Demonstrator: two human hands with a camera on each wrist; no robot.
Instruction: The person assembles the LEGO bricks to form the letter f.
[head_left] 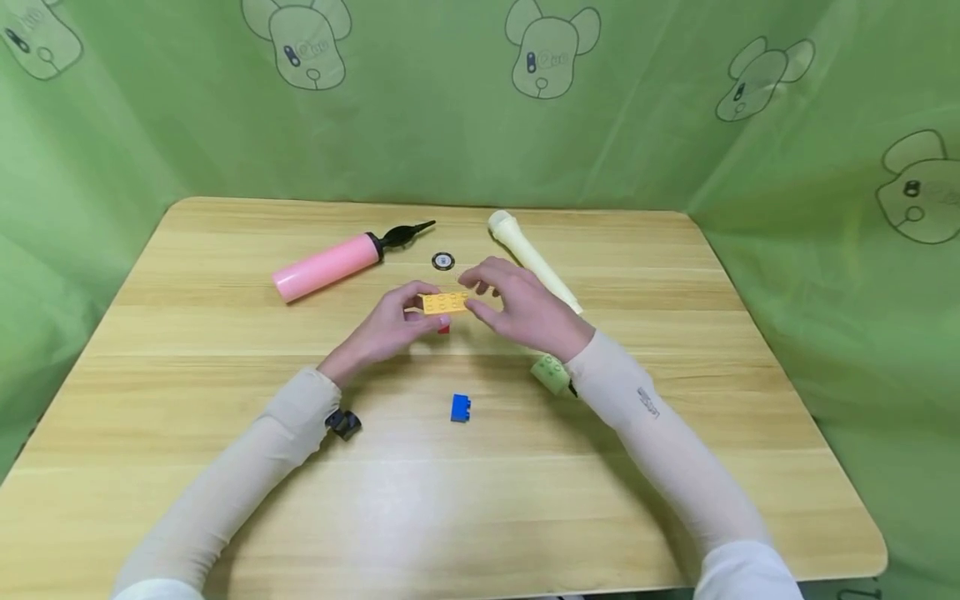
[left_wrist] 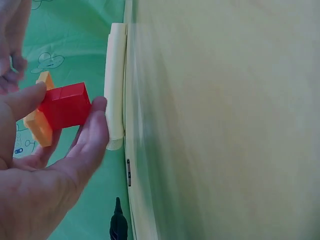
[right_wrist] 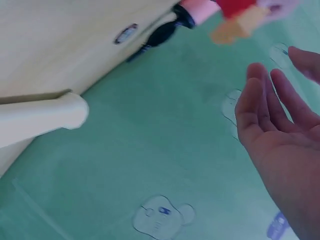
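Observation:
My left hand (head_left: 382,327) holds a yellow-orange toy brick (head_left: 446,302), studs up, above the middle of the table. A red brick (left_wrist: 67,105) is joined to its underside, and the thumb and fingers pinch the pair from the sides. Close to the brick's right end is my right hand (head_left: 525,310), fingers loosely bent and thumb apart from them. In the right wrist view, a gap separates those fingers from the bricks and nothing lies between them. A blue brick (head_left: 460,408) lies on the table nearer to me. Partly behind the right sleeve sits a light green brick (head_left: 550,374).
A pink hand pump (head_left: 326,267) with a black nozzle lies at the back left. Beyond my hands is a round black-and-white chip (head_left: 443,261). A pale yellow microphone (head_left: 536,262) lies behind the right hand. Green curtains (head_left: 420,142) stand around the table (head_left: 405,517).

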